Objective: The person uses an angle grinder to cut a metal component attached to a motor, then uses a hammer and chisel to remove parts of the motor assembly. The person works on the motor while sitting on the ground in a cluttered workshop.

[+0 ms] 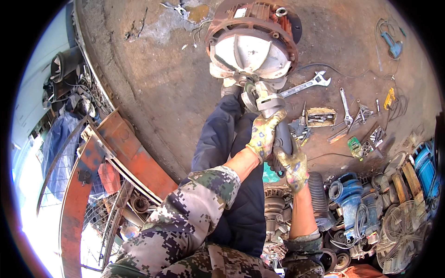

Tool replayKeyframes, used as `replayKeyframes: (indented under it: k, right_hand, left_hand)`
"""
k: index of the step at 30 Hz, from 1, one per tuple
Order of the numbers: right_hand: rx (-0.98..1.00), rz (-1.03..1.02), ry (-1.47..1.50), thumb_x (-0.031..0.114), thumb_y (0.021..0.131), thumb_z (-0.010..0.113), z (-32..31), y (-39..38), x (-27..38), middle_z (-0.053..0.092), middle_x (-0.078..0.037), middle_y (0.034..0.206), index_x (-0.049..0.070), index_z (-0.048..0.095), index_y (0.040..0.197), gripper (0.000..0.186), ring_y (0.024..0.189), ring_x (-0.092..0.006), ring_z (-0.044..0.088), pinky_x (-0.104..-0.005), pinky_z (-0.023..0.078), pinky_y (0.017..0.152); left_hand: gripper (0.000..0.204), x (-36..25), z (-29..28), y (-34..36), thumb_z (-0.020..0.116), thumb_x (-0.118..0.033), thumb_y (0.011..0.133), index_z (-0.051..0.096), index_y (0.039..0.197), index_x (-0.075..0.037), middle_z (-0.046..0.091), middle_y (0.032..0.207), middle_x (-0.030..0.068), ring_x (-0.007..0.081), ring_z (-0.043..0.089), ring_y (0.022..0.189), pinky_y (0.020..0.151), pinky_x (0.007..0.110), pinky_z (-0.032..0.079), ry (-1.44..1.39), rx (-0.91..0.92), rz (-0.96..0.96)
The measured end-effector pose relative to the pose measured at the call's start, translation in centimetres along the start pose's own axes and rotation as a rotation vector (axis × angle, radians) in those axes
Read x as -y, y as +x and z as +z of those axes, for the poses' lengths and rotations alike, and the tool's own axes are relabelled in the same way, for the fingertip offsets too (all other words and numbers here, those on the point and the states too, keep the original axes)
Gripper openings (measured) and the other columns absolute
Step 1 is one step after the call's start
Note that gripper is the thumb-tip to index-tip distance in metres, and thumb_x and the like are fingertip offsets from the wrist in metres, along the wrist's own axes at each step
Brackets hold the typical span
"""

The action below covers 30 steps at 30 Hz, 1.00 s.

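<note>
My gloved left hand (263, 134) grips an angle grinder (281, 137) just behind its gear head. My gloved right hand (292, 164) is closed around the rear of the grinder's body. The grinder's disc (250, 97) is at the hub of a white finned impeller (250, 55) on a rusty flanged motor (252, 14); whether it touches cannot be made out. My legs in dark trousers stretch toward the motor. An adjustable wrench (317, 81) lies just right of the grinder head.
Spanners (344, 104), a wooden box of bits (321, 116), a yellow tool (388, 98) and cords lie at right; a blue tool (394, 46) lies farther back. Pumps (347, 197) and scrap fill the lower right. Curved orange steel pieces (74, 213) and mesh stand at left, beside a raised edge.
</note>
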State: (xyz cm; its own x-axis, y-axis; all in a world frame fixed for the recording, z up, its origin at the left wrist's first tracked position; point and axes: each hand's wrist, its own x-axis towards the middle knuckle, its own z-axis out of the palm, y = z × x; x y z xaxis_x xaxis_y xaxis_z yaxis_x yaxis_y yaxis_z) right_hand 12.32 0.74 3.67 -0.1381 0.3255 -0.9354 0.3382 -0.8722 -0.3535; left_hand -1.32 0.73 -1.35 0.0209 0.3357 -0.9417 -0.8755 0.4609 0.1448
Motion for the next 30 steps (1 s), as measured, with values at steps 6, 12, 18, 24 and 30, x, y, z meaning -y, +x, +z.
replayKeyframes:
  k: [6, 12, 18, 24, 30]
  right_hand:
    - [0.071, -0.003, 0.117, 0.017, 0.091, 0.076, 0.0, -0.1, 2.2, 0.073, -0.011, 0.091, -0.001, 0.049, 0.149, 0.067, 0.064, -0.0166, 0.07, -0.0285, 0.057, 0.051]
    - [0.094, 0.05, 0.122, 0.016, 0.089, 0.078, -0.3, 0.0, 3.4, 0.073, -0.011, 0.093, -0.005, 0.051, 0.146, 0.066, 0.065, -0.0169, 0.07, -0.03, 0.058, 0.052]
    - [0.098, 0.057, 0.099, 0.014, 0.089, 0.078, -0.5, 0.4, 3.7, 0.072, -0.012, 0.101, -0.006, 0.052, 0.144, 0.064, 0.071, -0.0177, 0.071, -0.0313, 0.058, 0.055]
    - [0.121, 0.044, 0.09, 0.014, 0.088, 0.08, -1.2, 0.7, 3.7, 0.071, -0.011, 0.111, -0.008, 0.051, 0.145, 0.067, 0.087, -0.0159, 0.07, -0.0299, 0.059, 0.073]
    - [0.1, 0.018, 0.041, 0.012, 0.088, 0.079, -1.6, 1.2, 3.2, 0.071, -0.01, 0.111, -0.007, 0.05, 0.145, 0.067, 0.086, -0.0165, 0.07, -0.0293, 0.058, 0.072]
  left_hand:
    - [0.028, 0.4, 0.2, 1.0, 0.076, -0.023, 0.094, 0.064, 0.108, -0.002, 0.071, 0.088, 0.0108, 0.0211, 0.07, 0.071, 0.062, 0.036, 0.059, 0.026, -0.049, 0.077]
    - [0.033, 0.5, 0.2, 1.5, 0.078, -0.026, 0.091, 0.064, 0.108, -0.002, 0.07, 0.086, 0.0105, 0.0203, 0.069, 0.065, 0.057, 0.036, 0.058, 0.12, -0.138, 0.092]
    - [0.032, 1.2, -0.1, 2.3, 0.079, -0.025, 0.091, 0.063, 0.108, -0.002, 0.069, 0.084, 0.0109, 0.0213, 0.068, 0.063, 0.056, 0.036, 0.057, 0.082, -0.119, 0.117]
    - [0.032, 1.7, 0.3, 2.6, 0.079, -0.024, 0.091, 0.062, 0.108, -0.003, 0.068, 0.08, 0.0095, 0.0208, 0.067, 0.062, 0.053, 0.036, 0.055, 0.059, -0.15, 0.164]
    - [0.043, 1.7, 0.3, 2.6, 0.081, -0.031, 0.088, 0.068, 0.114, 0.001, 0.07, 0.096, 0.0081, 0.0164, 0.062, 0.079, 0.072, 0.036, 0.053, 0.08, -0.151, 0.105]
